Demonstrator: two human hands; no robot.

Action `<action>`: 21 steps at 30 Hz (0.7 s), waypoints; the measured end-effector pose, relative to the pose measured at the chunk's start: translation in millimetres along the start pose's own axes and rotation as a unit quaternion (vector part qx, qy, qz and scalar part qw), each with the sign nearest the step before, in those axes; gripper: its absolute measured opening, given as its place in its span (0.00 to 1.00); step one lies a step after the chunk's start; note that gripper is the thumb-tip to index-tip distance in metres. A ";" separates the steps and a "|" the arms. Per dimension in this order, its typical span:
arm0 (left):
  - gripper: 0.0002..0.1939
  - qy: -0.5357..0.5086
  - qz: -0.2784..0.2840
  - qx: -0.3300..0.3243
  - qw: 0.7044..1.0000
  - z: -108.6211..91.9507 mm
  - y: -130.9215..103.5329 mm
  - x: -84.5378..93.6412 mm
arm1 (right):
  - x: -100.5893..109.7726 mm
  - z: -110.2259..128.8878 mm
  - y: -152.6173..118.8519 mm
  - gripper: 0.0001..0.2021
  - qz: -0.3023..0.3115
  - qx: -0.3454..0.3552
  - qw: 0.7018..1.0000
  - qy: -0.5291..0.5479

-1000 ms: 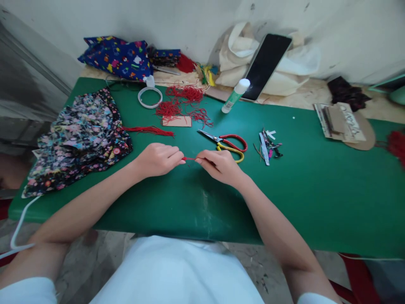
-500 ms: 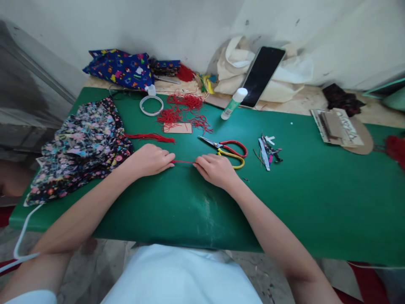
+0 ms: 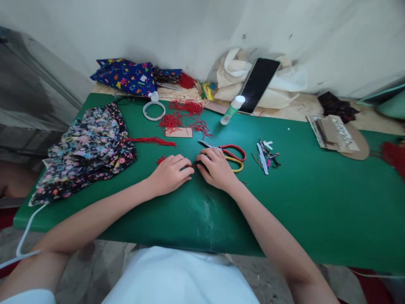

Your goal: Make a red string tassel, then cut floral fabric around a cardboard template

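My left hand (image 3: 172,173) and my right hand (image 3: 215,165) are close together over the green table, fingers curled and pinched. A short bit of red thread (image 3: 195,166) runs between their fingertips, and both hands grip it. Red thread ends (image 3: 161,160) stick out behind my left hand. Scissors (image 3: 234,158) with red and yellow handles lie partly under my right hand. A red tassel (image 3: 153,141) rests on the table, touching the floral cloth (image 3: 91,147). Beyond it are loose red threads (image 3: 186,109) and a brown card (image 3: 179,132).
A glue stick (image 3: 233,110) stands before a leaning phone (image 3: 259,84). Scraps (image 3: 267,156) lie right of the scissors. A white ring (image 3: 154,110), a blue patterned cloth (image 3: 126,77) and cardboard pieces (image 3: 337,135) sit farther back.
My left hand has moved right, toward my right hand, and the visible thread between them is shorter. Red thread ends now show behind my left hand. The view has shifted slightly.
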State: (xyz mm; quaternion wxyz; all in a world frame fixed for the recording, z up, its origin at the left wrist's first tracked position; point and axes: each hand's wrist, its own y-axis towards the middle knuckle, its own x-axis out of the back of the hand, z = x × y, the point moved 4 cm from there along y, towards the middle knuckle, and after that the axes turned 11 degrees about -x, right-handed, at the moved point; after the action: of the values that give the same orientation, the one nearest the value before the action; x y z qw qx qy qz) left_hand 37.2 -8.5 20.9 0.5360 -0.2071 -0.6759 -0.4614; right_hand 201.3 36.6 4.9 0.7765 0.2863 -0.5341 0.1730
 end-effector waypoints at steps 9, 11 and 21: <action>0.10 -0.020 0.036 0.044 0.998 -0.2 4.2 -14.5 | -4.0 -0.9 1.4 0.12 -0.019 -0.036 0.999 0.011; 0.11 -0.017 0.039 0.045 0.998 -2.1 4.6 -15.6 | -3.9 -1.0 1.4 0.12 -0.021 -0.037 0.999 0.011; 0.12 -0.070 -0.098 0.133 0.984 49.2 1.1 20.9 | -5.5 -2.9 1.5 0.13 -0.026 -0.052 0.998 0.007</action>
State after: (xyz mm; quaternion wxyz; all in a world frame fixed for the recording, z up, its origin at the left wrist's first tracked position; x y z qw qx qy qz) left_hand 4.7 29.1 40.4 0.4626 -0.0987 -0.7842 -0.4016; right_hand 200.6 39.8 -0.6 0.7982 0.2584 -0.5292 0.1271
